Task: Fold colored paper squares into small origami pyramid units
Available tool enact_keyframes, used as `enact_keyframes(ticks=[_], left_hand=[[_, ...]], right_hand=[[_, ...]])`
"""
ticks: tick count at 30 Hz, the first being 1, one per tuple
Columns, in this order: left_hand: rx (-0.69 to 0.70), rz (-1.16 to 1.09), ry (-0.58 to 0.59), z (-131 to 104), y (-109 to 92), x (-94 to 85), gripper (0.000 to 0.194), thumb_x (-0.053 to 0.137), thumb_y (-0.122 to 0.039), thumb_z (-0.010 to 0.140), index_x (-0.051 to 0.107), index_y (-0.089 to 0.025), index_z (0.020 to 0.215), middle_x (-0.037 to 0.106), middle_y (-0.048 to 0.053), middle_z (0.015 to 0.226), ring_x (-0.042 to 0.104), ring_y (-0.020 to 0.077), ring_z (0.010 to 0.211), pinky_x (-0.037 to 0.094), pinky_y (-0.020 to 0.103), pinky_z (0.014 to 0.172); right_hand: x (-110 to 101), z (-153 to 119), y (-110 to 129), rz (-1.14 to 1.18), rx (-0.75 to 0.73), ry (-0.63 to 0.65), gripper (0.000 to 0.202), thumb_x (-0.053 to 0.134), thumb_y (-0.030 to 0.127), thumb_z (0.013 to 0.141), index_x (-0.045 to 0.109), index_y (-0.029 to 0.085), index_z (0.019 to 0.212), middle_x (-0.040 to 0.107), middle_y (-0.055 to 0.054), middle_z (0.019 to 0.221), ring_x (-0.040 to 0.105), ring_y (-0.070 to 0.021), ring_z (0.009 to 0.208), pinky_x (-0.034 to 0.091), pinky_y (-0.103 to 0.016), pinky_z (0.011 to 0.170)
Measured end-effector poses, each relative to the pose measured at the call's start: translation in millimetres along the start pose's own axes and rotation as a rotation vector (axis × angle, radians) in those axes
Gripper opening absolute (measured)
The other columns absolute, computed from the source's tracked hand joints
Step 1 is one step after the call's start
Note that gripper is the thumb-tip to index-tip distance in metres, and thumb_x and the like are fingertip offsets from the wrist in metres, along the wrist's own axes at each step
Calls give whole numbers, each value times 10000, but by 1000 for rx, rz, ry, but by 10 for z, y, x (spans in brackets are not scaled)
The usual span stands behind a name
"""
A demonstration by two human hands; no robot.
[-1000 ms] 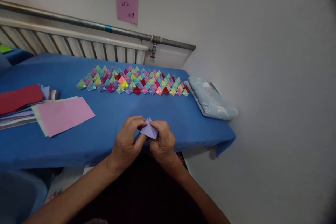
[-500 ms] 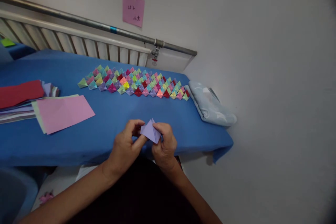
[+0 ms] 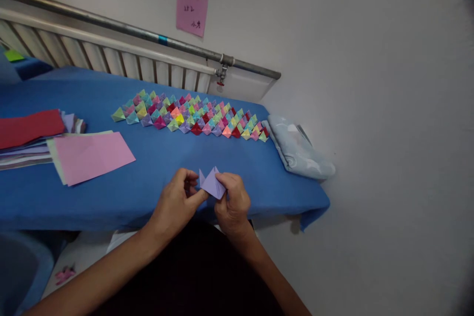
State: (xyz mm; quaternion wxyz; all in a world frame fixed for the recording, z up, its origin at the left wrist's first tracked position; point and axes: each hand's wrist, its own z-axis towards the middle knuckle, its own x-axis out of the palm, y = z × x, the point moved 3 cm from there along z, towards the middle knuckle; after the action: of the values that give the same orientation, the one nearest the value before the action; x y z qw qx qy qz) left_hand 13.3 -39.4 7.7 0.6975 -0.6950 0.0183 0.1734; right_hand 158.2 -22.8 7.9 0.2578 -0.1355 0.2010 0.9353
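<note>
A folded piece of light purple origami paper (image 3: 214, 183) is held up over the near part of the blue-covered table. Between the thumb and bent fingers of my right hand (image 3: 234, 202) its right side is pinched. My left hand (image 3: 177, 197) has its thumb against the paper's lower left edge, while its other fingers curl beside a narrow point that stands up at the left. Beyond my hands, several rows of small folded paper pieces (image 3: 196, 117) in many colours lie close together on the blue cloth (image 3: 159, 158).
At the left lie pink paper sheets (image 3: 94, 155) and a stack of coloured paper topped with red (image 3: 29, 128). A folded pale blue fabric (image 3: 296, 148) rests at the table's right end. Behind are a radiator (image 3: 148, 66), a metal pipe (image 3: 122, 27) and a pink note (image 3: 191, 11) on the wall.
A narrow flap at the paper's left now stands up as a separate point. The fingers of my left hand have drawn slightly away from it. The view has shifted a little.
</note>
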Motion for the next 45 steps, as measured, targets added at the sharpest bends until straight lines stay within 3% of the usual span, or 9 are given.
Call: enact_keyframes(ticks=[4,8,13,18,22,26,32,38,45], left_hand=[[84,50,49,-45,-86,-33,280,568,-467,795,546,-212,681,544,-42,604,508,132,571,395,270,566],[177,18,37,-63,-126,-12,207,560,-394,849,641,-209,799,645,-28,714,583,133,649,446,263,630],[268,-136,-31,-36,-54,67,180,572,-306,876,628,-219,1022,738,0,930,699,147,821,538,271,748],[401,-63,-99,-65,-111,47,156,553,-209,870,684,-235,952,730,-37,859,662,98,722,510,216,710],[335,-112,-17,-102,-176,-32,161,566,-221,846,703,-226,931,720,-34,814,635,102,672,494,216,657],[141,-296,128,-101,-196,-92,162,635,-323,827,706,-207,916,705,-9,807,638,133,715,509,235,661],[-26,-545,146,-107,-241,-77,220,770,-350,759,624,-205,837,680,-44,735,644,115,706,524,216,672],[1,-476,202,-191,-313,-41,343,721,-354,801,588,-225,1090,768,5,909,729,178,856,579,307,805],[221,-266,294,-232,-316,-37,333,613,-284,851,605,-235,1180,759,71,1121,730,215,1011,599,351,889]], right_hand=[[3,-12,-1,-6,-5,11,356,461,17,886,594,227,1141,671,-52,942,665,-160,857,581,-283,738],[8,-19,3,16,23,21,367,450,11,892,588,230,1152,673,-47,958,672,-153,862,586,-288,749],[19,-9,12,28,32,39,366,450,22,892,582,235,1158,677,-41,957,676,-158,874,592,-299,754],[6,-18,3,27,21,21,388,440,4,888,586,235,1164,664,-47,966,656,-154,878,586,-296,755],[-9,-32,1,14,2,5,393,429,7,894,595,238,1165,653,-48,971,645,-152,865,579,-289,729],[-39,-20,22,-19,-47,-22,409,441,-2,890,601,245,1175,641,-45,957,641,-154,854,571,-280,706],[-115,35,79,-14,-141,-22,476,472,-6,868,560,229,1272,626,-65,993,636,-168,873,578,-299,720],[-171,114,129,-12,-117,-9,347,561,162,922,547,217,1265,619,-82,1030,632,-195,903,581,-348,747],[-202,106,102,13,-24,27,311,575,218,909,549,215,1219,644,-78,1017,642,-214,919,569,-365,774]])
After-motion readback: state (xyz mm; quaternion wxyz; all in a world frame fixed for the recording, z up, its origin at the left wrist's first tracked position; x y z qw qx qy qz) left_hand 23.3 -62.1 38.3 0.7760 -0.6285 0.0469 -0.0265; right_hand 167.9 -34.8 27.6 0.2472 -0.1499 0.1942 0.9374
